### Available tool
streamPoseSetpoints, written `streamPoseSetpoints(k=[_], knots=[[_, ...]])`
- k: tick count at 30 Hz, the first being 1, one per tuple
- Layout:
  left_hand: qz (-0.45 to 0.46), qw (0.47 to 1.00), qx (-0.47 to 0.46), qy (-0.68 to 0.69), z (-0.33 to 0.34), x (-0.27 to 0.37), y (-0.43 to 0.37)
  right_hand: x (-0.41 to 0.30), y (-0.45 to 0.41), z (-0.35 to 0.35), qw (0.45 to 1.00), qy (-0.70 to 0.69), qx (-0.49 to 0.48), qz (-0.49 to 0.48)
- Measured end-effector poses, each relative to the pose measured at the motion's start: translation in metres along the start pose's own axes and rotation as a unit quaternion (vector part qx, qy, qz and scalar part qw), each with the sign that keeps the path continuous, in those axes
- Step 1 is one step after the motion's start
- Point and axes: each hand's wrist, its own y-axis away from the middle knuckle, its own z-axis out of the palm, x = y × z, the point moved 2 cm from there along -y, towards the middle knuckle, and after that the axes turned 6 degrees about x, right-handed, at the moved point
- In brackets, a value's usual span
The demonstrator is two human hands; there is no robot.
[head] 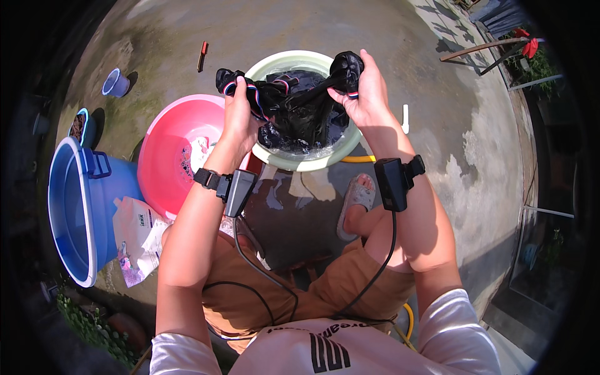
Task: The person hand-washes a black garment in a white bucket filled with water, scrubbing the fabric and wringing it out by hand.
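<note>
A wet black garment [304,110] with red, white and blue striped trim stretches between my two hands, above a pale green plastic basin [300,165]. My left hand [239,117] grips its left end, thumb up along the cloth. At the right, my right hand [368,91] holds a bunched part of the same garment, with trim showing near the fingers. The lower cloth hangs into the basin, where water and more dark fabric show. Where the held garment parts from the fabric in the basin, I cannot tell.
Left of the basin stands a pink basin [159,140] with a white item inside. Beyond it are a large blue tub [108,187], a detergent pouch [136,234] and a small purple bucket [116,83]. A red brush [202,56] lies farther off; a yellow hose [358,159] runs by the foot.
</note>
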Motion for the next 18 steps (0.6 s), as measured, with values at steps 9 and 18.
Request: streamPoseSetpoints(k=[9, 18], knots=[[-0.006, 0.995, -0.007, 0.101, 0.008, -0.002, -0.002, 0.009, -0.006, 0.001, 0.99, 0.114, -0.057, -0.066], [-0.007, 0.989, -0.056, 0.139, 0.018, -0.008, -0.007, 0.043, 0.006, 0.014, 0.982, 0.101, -0.126, 0.095]])
